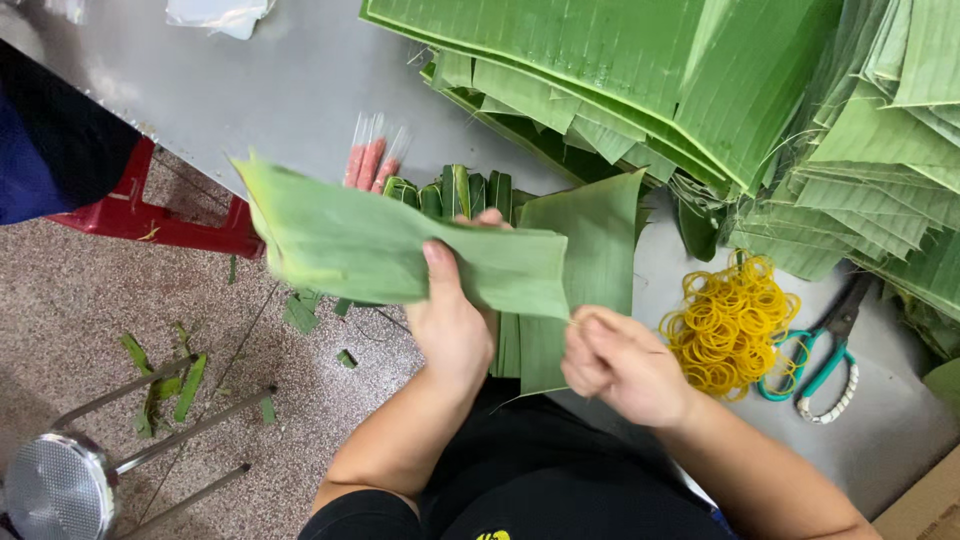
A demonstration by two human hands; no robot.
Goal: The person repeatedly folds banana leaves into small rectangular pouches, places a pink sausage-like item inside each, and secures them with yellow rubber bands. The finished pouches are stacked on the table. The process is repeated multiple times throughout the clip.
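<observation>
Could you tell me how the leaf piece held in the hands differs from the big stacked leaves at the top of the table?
The held leaf piece is small, lifted off the table by the left hand, and looks paler; the stacked leaves are much larger, lie flat in a pile, and are deeper green. The right hand is at the held piece's lower corner; no hand touches the stack. Both are ribbed green leaf.

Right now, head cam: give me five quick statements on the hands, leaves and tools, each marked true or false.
1. The left hand holds a folded banana leaf piece. True.
2. The yellow rubber bands lie on the floor. False: they sit on the grey table.
3. The scissors have teal handles. True.
4. The right hand holds the scissors. False: they lie untouched beside the bands.
5. Banana leaf stacks fill the table's far side. True.
</observation>
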